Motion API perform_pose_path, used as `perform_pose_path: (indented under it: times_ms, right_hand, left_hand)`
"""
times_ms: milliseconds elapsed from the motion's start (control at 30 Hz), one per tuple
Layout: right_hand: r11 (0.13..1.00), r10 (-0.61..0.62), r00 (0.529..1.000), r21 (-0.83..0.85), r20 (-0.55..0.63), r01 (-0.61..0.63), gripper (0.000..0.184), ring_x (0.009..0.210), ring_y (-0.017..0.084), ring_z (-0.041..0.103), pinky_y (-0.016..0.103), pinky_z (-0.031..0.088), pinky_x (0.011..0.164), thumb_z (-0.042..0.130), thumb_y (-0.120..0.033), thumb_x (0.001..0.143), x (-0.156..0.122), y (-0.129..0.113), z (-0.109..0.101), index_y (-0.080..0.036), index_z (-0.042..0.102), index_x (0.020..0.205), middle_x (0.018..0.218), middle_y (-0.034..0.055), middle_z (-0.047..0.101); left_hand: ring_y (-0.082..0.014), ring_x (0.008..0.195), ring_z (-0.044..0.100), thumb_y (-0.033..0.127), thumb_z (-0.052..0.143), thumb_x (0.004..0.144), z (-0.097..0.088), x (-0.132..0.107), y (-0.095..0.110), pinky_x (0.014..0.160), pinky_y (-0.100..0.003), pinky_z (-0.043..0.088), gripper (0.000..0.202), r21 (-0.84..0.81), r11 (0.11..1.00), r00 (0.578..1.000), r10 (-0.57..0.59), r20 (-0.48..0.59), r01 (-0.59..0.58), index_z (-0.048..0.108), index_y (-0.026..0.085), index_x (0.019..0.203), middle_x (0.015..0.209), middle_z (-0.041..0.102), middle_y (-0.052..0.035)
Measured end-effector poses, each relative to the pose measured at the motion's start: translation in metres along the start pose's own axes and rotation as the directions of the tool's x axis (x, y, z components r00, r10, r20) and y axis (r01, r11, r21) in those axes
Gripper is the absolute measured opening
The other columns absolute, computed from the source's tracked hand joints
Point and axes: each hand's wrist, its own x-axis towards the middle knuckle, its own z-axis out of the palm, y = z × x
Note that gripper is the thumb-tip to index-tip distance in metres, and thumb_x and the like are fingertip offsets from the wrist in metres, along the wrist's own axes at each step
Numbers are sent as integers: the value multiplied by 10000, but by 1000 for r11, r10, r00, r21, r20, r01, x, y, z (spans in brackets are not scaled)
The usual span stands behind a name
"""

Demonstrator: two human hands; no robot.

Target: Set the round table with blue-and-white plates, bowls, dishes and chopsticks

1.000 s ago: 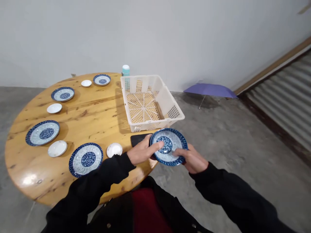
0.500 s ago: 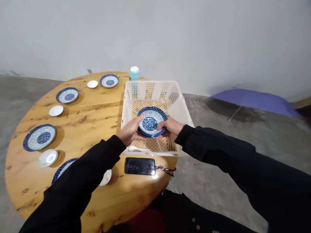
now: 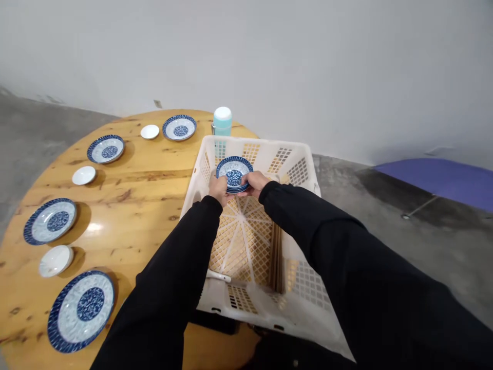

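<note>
A small stack of blue-and-white patterned plates (image 3: pixel 234 169) is between my two hands, over the far left part of a white plastic basket (image 3: pixel 250 308). My left hand (image 3: pixel 218 189) grips the stack's near left edge. On its right side, my right hand (image 3: pixel 254 182) is closed around the rim, thumb on top and fingers underneath. Inside the basket, long wooden chopsticks (image 3: pixel 276 257) lie along the right side, and a white spoon (image 3: pixel 219 276) rests near the front left corner. Whether the stack touches the basket floor I cannot tell.
The basket stands on a round wooden table (image 3: pixel 146 180). Blue-rimmed plates (image 3: pixel 91 304) and small white bowls (image 3: pixel 56 260) are spaced along its left side. A turquoise bottle (image 3: pixel 222 122) stands behind the basket. A purple umbrella (image 3: pixel 435 177) lies on the floor at right.
Both hands have carried the plate stack farther back in the basket. My view has shifted over the basket, whose inside now shows more, and the phone in front is mostly hidden.
</note>
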Motion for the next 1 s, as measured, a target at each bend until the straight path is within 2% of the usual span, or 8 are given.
perform_pose_path:
  times_ms: [233,467,567,733,1000]
  right_hand:
    - [1000,9,1000,-3,2,-9,316,508,141,575,283,573,456,545,52,582,54,8,13,-169,497,803,553,-45,502]
    - [999,-17,1000,27,8,17,335,501,126,563,282,585,456,531,28,557,84,16,18,-171,488,823,588,-44,508]
    - [999,-28,1000,36,11,27,316,509,114,552,251,574,448,528,21,547,91,20,17,-173,483,792,594,-44,503]
    - [998,-35,999,55,38,32,299,526,91,526,213,560,453,528,21,551,90,22,16,-178,466,765,597,-51,490]
    - [996,-76,994,45,74,73,278,528,84,510,211,573,484,565,21,573,89,24,17,-187,442,709,574,-63,449]
  left_hand:
    - [-195,885,680,231,541,862,2,44,-8,814,-373,561,431,-105,994,999,34,-42,-38,479,194,1286,1139,666,-130]
    - [-204,941,657,223,579,843,6,60,-6,779,-336,577,364,-130,989,990,53,-128,-70,511,187,1200,1136,650,-114]
    - [-214,943,655,201,587,831,7,61,-6,762,-336,587,368,-129,987,985,75,-153,-96,516,175,1191,1134,639,-120]
    - [-222,877,671,160,564,834,9,59,-6,731,-364,595,356,-134,986,987,84,-137,-103,512,143,1186,1041,653,-128]
    - [-246,888,675,154,603,789,5,61,-7,738,-386,582,374,-147,982,978,93,-185,-122,530,148,1155,1038,653,-132]
